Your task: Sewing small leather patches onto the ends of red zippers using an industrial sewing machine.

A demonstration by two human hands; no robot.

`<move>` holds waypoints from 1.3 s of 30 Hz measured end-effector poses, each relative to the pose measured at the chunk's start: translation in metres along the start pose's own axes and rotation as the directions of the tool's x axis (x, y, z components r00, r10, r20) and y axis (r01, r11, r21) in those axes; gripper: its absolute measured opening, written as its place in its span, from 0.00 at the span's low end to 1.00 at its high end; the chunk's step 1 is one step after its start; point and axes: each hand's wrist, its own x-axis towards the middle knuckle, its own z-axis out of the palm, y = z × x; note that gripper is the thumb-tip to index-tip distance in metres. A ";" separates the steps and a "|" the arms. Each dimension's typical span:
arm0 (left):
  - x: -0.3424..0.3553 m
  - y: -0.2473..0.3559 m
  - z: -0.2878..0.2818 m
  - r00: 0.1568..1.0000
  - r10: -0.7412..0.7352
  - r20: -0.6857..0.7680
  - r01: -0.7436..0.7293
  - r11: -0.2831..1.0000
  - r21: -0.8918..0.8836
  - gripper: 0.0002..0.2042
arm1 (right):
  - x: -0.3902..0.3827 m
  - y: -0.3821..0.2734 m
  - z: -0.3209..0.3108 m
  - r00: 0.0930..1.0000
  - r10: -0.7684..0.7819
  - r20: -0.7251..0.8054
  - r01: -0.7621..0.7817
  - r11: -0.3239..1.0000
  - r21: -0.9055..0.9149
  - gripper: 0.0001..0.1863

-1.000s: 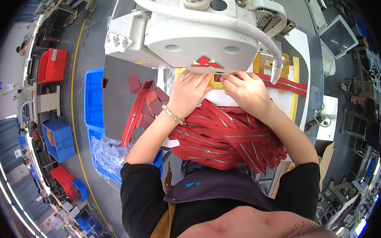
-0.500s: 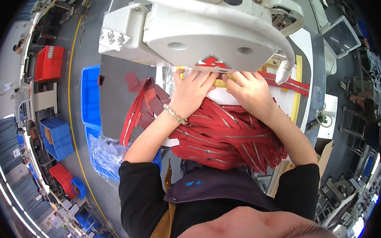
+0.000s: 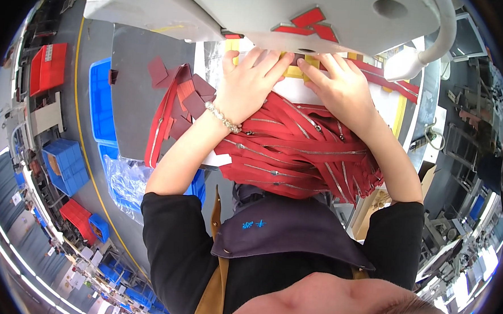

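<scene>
My left hand (image 3: 251, 78) lies with fingers spread at the front of a yellow jig (image 3: 294, 70) beneath the white sewing machine head (image 3: 270, 16); some fingertips touch or pass under its edge. My right hand (image 3: 338, 85) rests just right of it, fingers apart and bent slightly, on the jig area at a red zipper strip (image 3: 400, 86) that runs out to the right. Whether a fingertip pins anything is too small to tell. Below both hands lies a heap of red zippers (image 3: 297, 154). Dark red fabric squares (image 3: 194, 104) and a loose zipper lie left of my left hand.
Blue bins (image 3: 100, 95), one holding clear plastic bags (image 3: 122, 181), stand left of the table (image 3: 137, 51). Farther left, past a yellow floor line, are red bins (image 3: 48, 69) and blue crates (image 3: 63, 164). A screen (image 3: 468, 37) and other equipment stand at the right.
The view has shifted, so the table, heap and hands sit higher in the picture and the machine head looms larger. Both hands keep about the same spot and pose at the jig.
</scene>
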 end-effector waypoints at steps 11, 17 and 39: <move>-0.001 0.000 -0.001 1.000 0.021 0.017 -0.021 1.000 0.019 0.21 | -0.001 -0.002 -0.002 1.000 0.005 0.014 -0.006 1.000 0.020 0.17; -0.002 0.000 -0.001 0.999 0.028 0.025 -0.028 1.000 0.011 0.21 | -0.002 -0.001 -0.002 1.000 0.003 0.003 -0.003 1.000 0.025 0.18; 0.001 0.000 0.001 0.998 0.009 0.058 -0.012 0.998 0.056 0.21 | 0.001 0.003 0.001 1.000 0.002 -0.024 -0.002 1.000 0.025 0.15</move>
